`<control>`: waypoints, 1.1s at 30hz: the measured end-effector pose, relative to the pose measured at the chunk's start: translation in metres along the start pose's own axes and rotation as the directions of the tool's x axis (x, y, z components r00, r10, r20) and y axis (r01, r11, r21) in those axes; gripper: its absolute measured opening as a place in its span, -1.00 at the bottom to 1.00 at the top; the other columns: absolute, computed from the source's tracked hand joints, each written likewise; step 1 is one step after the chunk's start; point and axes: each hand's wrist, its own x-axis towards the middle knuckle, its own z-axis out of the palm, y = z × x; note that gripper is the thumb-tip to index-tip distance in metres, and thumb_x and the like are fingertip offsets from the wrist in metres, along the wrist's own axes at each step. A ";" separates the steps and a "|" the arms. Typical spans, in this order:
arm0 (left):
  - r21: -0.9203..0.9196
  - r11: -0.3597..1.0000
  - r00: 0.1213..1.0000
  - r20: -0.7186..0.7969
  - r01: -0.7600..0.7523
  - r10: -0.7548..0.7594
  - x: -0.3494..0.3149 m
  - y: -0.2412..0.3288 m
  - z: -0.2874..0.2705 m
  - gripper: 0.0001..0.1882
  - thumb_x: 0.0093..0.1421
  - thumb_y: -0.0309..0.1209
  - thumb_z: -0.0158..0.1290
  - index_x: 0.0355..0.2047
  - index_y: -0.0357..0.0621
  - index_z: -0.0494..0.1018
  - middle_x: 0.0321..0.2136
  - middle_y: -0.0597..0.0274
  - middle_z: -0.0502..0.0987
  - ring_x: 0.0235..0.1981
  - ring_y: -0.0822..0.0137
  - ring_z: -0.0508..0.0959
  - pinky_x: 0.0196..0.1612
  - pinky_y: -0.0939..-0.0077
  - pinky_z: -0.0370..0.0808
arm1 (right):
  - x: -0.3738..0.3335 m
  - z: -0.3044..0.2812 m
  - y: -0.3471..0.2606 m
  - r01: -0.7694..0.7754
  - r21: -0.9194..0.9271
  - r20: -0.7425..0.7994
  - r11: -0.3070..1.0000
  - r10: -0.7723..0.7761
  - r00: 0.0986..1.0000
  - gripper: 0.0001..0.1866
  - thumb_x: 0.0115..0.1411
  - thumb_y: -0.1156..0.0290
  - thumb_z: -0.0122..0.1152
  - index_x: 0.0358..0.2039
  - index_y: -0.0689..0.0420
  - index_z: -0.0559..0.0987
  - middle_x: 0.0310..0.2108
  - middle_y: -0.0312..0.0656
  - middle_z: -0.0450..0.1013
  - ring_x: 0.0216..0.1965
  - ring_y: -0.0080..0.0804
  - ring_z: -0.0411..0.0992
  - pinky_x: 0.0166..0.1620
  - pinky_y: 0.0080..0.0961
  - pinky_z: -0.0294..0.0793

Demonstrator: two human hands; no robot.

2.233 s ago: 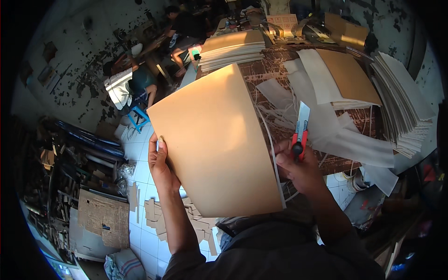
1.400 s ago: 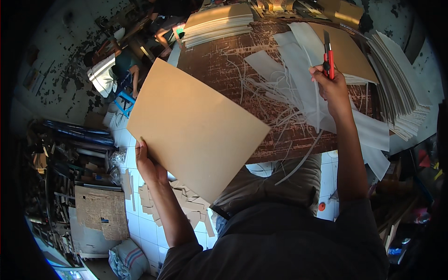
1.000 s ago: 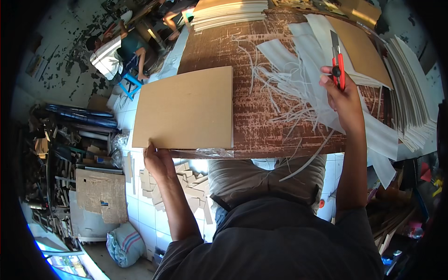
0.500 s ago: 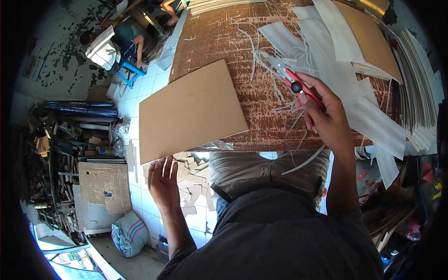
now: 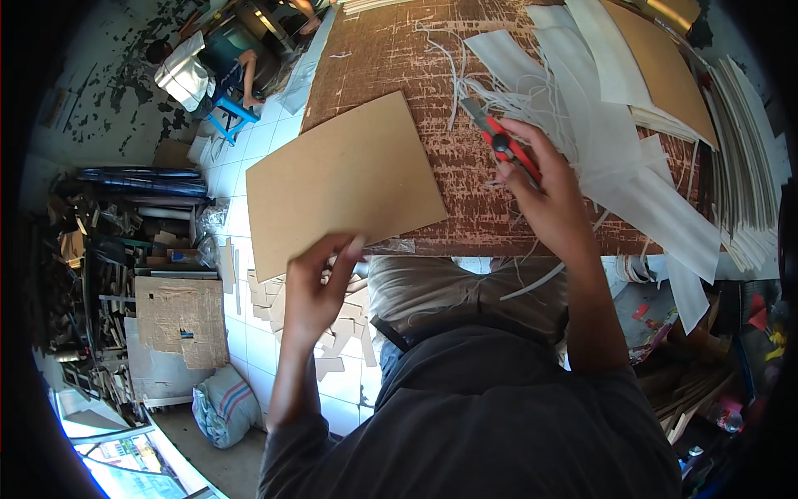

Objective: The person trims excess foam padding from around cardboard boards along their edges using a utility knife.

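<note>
A tan cardboard sheet point(image 5: 345, 170) lies slanted on the scratched brown table point(image 5: 382, 62), its left corner jutting past the table's side. At its near edge is my left hand point(image 5: 312, 287), slightly blurred, fingers bent over the edge and thumb apart from them; I see no grip on the sheet. To the right, my right hand point(image 5: 549, 191) is closed round a red utility knife point(image 5: 509, 148) with a black knob. The knife's blade points up and left, above thin white trimmed strips point(image 5: 507, 96).
Wide white sheets point(image 5: 582, 91) and a stack of boards point(image 5: 665, 75) cover the table's right side. Cardboard offcuts point(image 5: 337, 333) litter the tiled floor below. A person point(image 5: 187, 75) sits on a blue stool point(image 5: 233, 121) at far left. Scrap and rolls point(image 5: 145, 183) crowd the left wall.
My left hand has turned over and shifted right along the sheet's near edge. My right hand has moved left with the knife. The sheet has shifted slightly.
</note>
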 end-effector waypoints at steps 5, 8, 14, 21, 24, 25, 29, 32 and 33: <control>0.387 0.800 0.866 -0.009 -0.458 0.500 0.106 -0.006 0.029 -0.63 0.38 -0.40 0.06 0.13 -0.31 0.47 0.13 -0.21 0.50 0.12 -0.19 0.52 0.20 0.09 0.46 | 0.031 0.037 0.009 0.089 -0.162 0.029 0.983 -0.085 0.996 -0.56 0.30 0.49 0.15 0.19 0.19 0.41 -0.24 0.12 0.59 -0.26 0.00 0.60 -0.16 -0.19 0.52; 0.522 0.736 0.870 0.023 -0.431 0.492 0.149 -0.029 0.044 -0.50 0.45 -0.24 -0.07 0.26 -0.34 0.34 0.28 -0.22 0.35 0.31 -0.18 0.35 0.36 0.02 0.29 | 0.051 0.056 0.004 0.149 -0.246 0.032 0.958 -0.146 0.989 -0.57 0.27 0.50 0.15 0.16 0.20 0.43 -0.22 0.20 0.57 -0.20 0.17 0.57 -0.14 -0.06 0.51; 0.639 0.677 0.908 0.085 -0.366 0.411 0.164 -0.051 0.066 -0.39 0.49 -0.15 -0.27 0.38 -0.34 0.18 0.42 -0.17 0.16 0.47 -0.07 0.10 0.49 -0.04 0.01 | 0.082 0.078 0.015 0.127 -0.406 0.070 0.905 -0.108 0.992 -0.53 0.26 0.56 0.11 0.20 0.19 0.44 -0.13 0.21 0.57 -0.10 0.12 0.58 -0.07 -0.13 0.53; 0.632 0.691 0.909 0.050 -0.349 0.414 0.163 -0.054 0.069 -0.40 0.47 -0.17 -0.25 0.37 -0.35 0.20 0.41 -0.16 0.19 0.47 -0.08 0.12 0.49 -0.03 0.02 | 0.092 0.092 0.024 0.197 -0.447 0.079 0.873 -0.181 0.980 -0.57 0.26 0.56 0.10 0.16 0.23 0.49 -0.24 0.22 0.59 -0.22 0.11 0.61 -0.14 -0.13 0.55; 0.634 0.691 0.909 0.049 -0.348 0.414 0.165 -0.056 0.069 -0.40 0.47 -0.18 -0.25 0.36 -0.36 0.21 0.40 -0.16 0.20 0.46 -0.08 0.13 0.49 -0.04 0.02 | 0.093 0.093 0.022 0.199 -0.456 0.082 0.867 -0.182 0.980 -0.57 0.26 0.57 0.09 0.16 0.22 0.49 -0.25 0.23 0.59 -0.23 0.12 0.61 -0.15 -0.13 0.56; 0.630 0.696 0.910 0.043 -0.346 0.413 0.165 -0.057 0.069 -0.40 0.47 -0.18 -0.25 0.36 -0.36 0.21 0.40 -0.17 0.20 0.46 -0.08 0.13 0.49 -0.04 0.02 | 0.094 0.093 0.021 0.191 -0.465 0.093 0.865 -0.167 0.982 -0.56 0.26 0.57 0.08 0.16 0.22 0.50 -0.24 0.23 0.59 -0.23 0.12 0.60 -0.15 -0.13 0.55; 0.634 0.690 0.905 0.036 -0.348 0.423 0.168 -0.053 0.068 -0.40 0.45 -0.19 -0.22 0.36 -0.36 0.22 0.40 -0.16 0.21 0.46 -0.09 0.13 0.48 -0.05 0.02 | 0.095 0.091 0.014 0.212 -0.487 0.107 0.847 -0.183 0.977 -0.56 0.26 0.56 0.08 0.17 0.22 0.50 -0.22 0.23 0.58 -0.21 0.15 0.59 -0.13 -0.12 0.55; 0.624 0.697 0.905 0.041 -0.354 0.424 0.170 -0.044 0.065 -0.40 0.44 -0.21 -0.19 0.36 -0.35 0.23 0.40 -0.15 0.21 0.46 -0.10 0.13 0.48 -0.07 0.03 | 0.100 0.090 0.019 0.282 -0.503 0.104 0.817 -0.267 0.958 -0.56 0.26 0.55 0.09 0.17 0.21 0.50 -0.21 0.25 0.57 -0.20 0.18 0.57 -0.11 -0.11 0.55; 0.628 0.689 0.898 0.034 -0.361 0.439 0.167 -0.046 0.068 -0.40 0.44 -0.21 -0.19 0.36 -0.35 0.23 0.40 -0.15 0.21 0.46 -0.10 0.13 0.48 -0.07 0.03 | 0.095 0.091 0.020 0.276 -0.499 0.106 0.822 -0.258 0.960 -0.57 0.26 0.55 0.09 0.16 0.21 0.51 -0.21 0.26 0.57 -0.19 0.19 0.57 -0.11 -0.11 0.55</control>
